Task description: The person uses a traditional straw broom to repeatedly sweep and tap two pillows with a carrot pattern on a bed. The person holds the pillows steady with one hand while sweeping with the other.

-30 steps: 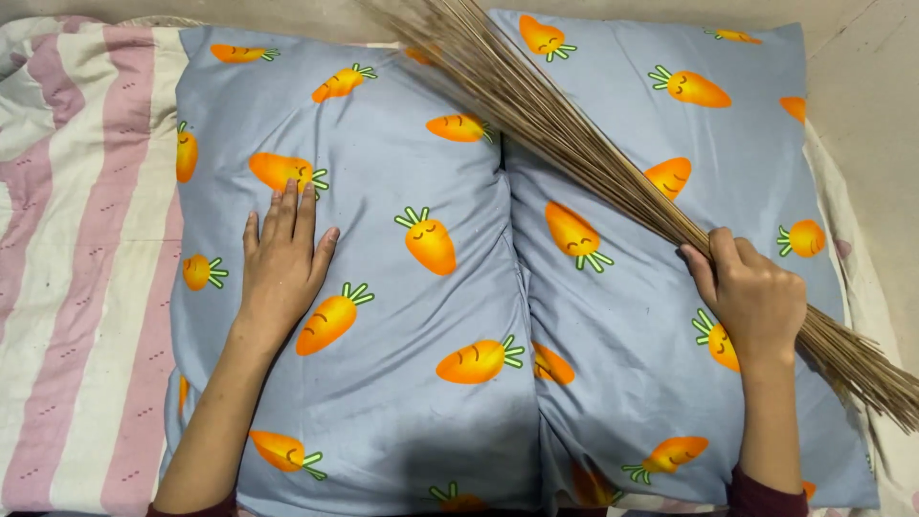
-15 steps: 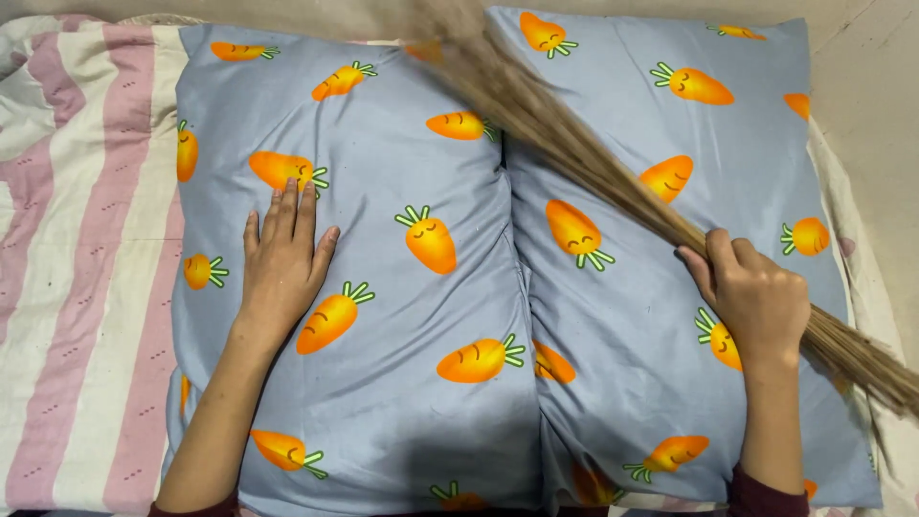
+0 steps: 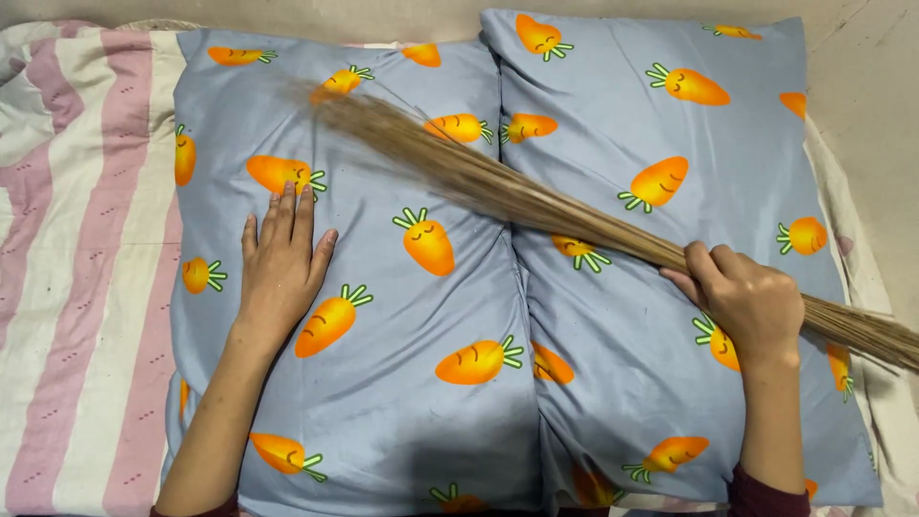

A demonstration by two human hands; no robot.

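Two blue pillows with orange carrot prints lie side by side, a left pillow (image 3: 383,316) and a right pillow (image 3: 613,105). My left hand (image 3: 280,258) rests flat on the left pillow, fingers together and pointing away from me. My right hand (image 3: 751,302) grips a bundle broom of thin brown sticks (image 3: 498,187) over the right pillow. The broom's blurred tips lie across the upper part of the left pillow, and its handle end sticks out past my right hand toward the right edge.
A pink and white striped sheet (image 3: 67,287) covers the bed to the left of the pillows. A beige wall or floor surface (image 3: 876,105) shows at the upper right. A pale patterned cloth edge (image 3: 885,421) runs along the right side.
My right hand has swung the broom's tips leftward and toward me, from the gap at the top of the pillows onto the left pillow. My left hand has stayed in place.
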